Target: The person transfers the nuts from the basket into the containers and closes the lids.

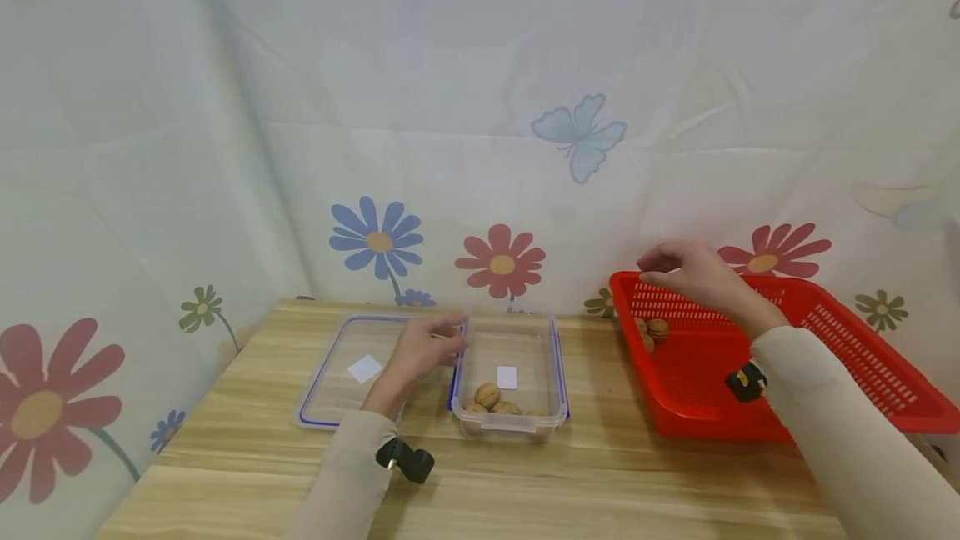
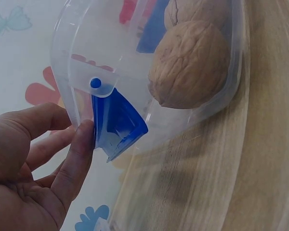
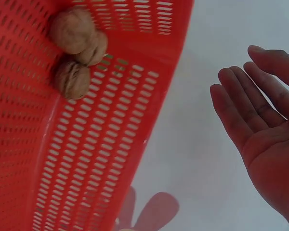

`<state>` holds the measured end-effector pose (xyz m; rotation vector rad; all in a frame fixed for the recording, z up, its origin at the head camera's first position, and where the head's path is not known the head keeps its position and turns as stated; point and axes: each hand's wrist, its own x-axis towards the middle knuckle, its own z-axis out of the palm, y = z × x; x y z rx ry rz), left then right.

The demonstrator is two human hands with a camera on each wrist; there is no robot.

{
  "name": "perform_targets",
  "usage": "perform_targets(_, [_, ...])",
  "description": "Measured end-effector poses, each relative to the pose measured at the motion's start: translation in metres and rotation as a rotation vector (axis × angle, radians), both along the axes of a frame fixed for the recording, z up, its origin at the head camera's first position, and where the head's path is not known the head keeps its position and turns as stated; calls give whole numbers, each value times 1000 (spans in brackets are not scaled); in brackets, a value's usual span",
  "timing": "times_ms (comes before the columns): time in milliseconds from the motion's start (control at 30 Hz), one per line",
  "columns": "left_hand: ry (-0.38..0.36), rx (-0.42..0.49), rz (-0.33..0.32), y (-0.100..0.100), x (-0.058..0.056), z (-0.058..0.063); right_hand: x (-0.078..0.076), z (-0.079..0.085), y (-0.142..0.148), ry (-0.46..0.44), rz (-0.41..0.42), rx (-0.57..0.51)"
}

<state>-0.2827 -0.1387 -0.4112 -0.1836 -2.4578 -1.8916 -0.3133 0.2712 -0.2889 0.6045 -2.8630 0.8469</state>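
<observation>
My left hand [image 1: 427, 348] is at the left side of a clear plastic box [image 1: 556, 357]. In the left wrist view, its fingertips touch the rim beside a hanging blue latch [image 2: 116, 122]. Several walnuts [image 1: 487, 395] lie in the near end of the box, by a small white label [image 1: 507, 377]. My right hand [image 1: 693, 273] hovers over the far left part of a red plastic basket [image 1: 720, 423], with nothing in it and the fingers spread away from the palm. Three walnuts [image 3: 73, 31] show in the basket's left corner.
Left of the box lies its clear lid [image 1: 330, 390] with a blue seal and a white label [image 1: 365, 369], partly behind my left hand. All stand on a wood-grain table [image 1: 600, 482]. A flowered curtain [image 1: 450, 107] hangs right behind the table.
</observation>
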Motion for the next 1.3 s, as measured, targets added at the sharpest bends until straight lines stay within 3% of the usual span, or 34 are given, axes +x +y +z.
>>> perform_targets(200, [6, -15, -2, 0, 0, 0, -6, -12, 14, -17, -9, 9])
perform_targets(867, [19, -38, -2, 0, 0, -1, -24, -40, 36, -235, -46, 41])
perform_targets(1300, [15, -48, 1, -1, -1, -2, -30, -57, 42, -294, -35, 102])
